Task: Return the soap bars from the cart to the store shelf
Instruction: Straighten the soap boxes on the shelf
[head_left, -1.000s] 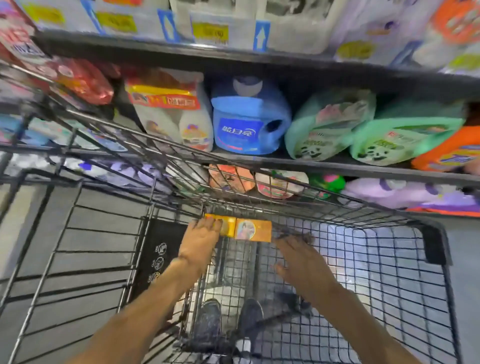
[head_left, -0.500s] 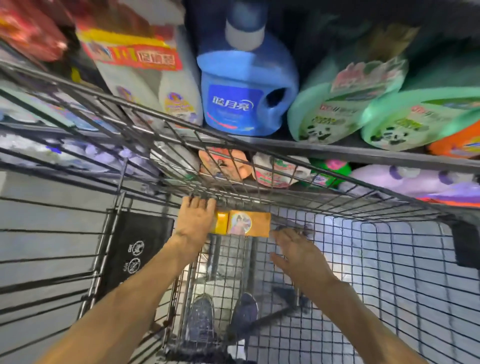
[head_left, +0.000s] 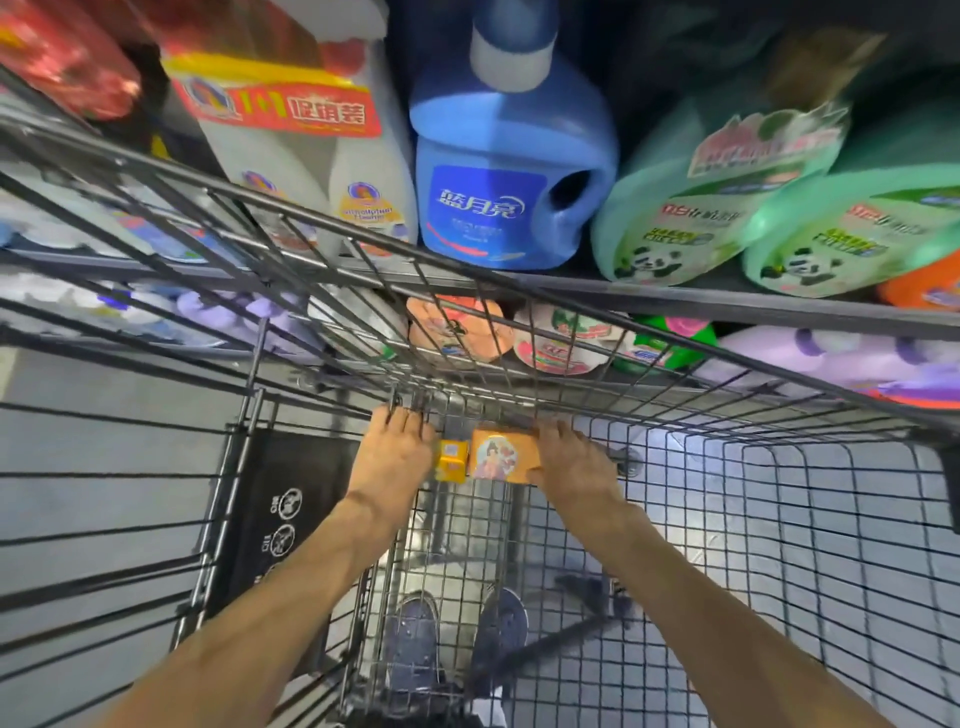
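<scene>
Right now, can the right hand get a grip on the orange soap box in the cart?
Probably yes. The right hand already touches the orange soap box on its right side, nothing lies between them, and the left hand flanks the other end.

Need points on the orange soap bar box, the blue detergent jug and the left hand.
orange soap bar box (head_left: 503, 456), head view, printed front face.
blue detergent jug (head_left: 488, 205), head view, front label.
left hand (head_left: 392, 457), head view, back of the hand.

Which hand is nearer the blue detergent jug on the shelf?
Left, narrowly. The left hand sits below the blue detergent jug, slightly leftward; the right hand sits below it, lower and rightward. Both touch the soap box.
</scene>
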